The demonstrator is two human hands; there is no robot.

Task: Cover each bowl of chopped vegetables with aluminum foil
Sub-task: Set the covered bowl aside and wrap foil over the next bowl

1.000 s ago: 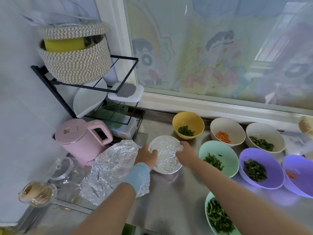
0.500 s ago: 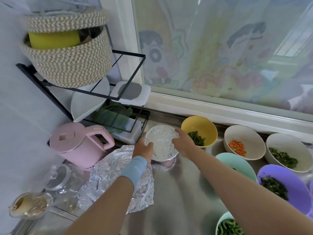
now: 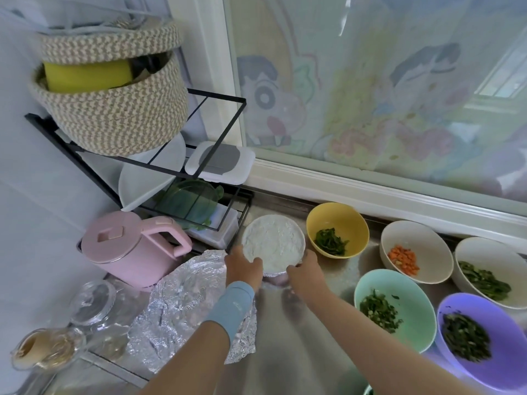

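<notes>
Left hand (image 3: 243, 266) and right hand (image 3: 304, 273) grip foil-covered bowl (image 3: 273, 245), fingers curled on near rim. Risk: yellow bowl (image 3: 342, 220) just beyond right fingers, so a nudge could spill greens; a hard squeeze could tear foil.

Left hand (image 3: 243, 266), right hand (image 3: 305, 274): curled grips.

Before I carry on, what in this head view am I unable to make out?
Contents of the foil-covered bowl: head view, hidden by its foil.
Fingertips of the left hand and right hand: head view, tucked behind that bowl's side.
Green bowl at the bottom edge: head view, cut off by the frame.
Part of the loose foil sheet: head view, behind the left forearm.
</notes>
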